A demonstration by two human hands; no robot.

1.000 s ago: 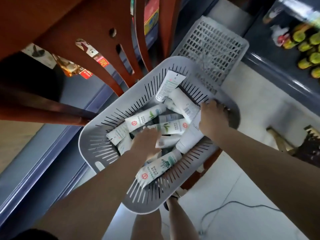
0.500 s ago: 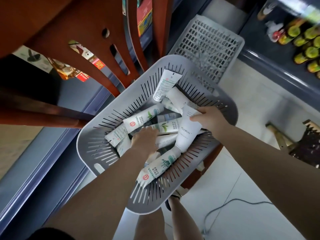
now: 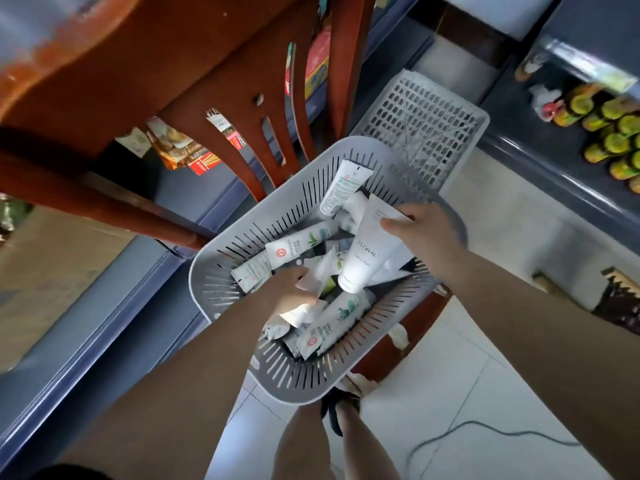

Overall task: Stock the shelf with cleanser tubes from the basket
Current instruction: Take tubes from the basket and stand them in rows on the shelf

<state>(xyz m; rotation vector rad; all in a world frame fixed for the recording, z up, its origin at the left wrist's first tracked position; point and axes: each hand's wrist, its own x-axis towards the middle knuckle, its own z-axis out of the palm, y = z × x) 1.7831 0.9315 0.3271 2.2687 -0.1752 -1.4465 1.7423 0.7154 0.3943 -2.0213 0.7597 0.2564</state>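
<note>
Over the grey basket, right hand grip pinching white FLORAL tube, left hand grip clutching a blurred tube.

Slotted grey plastic basket, matt; smooth white plastic tubes; glossy reddish varnished wood chair; shiny pale floor tiles

Legible text: "FLORAL" in thin grey capitals along the body of the white tube; smaller line beneath it too blurred to read. Tubes with leaf print each carry a round red seal and columns of characters, not resolvable. Red and orange packets behind the chair show printed labels, unreadable at this sharpness.
</note>
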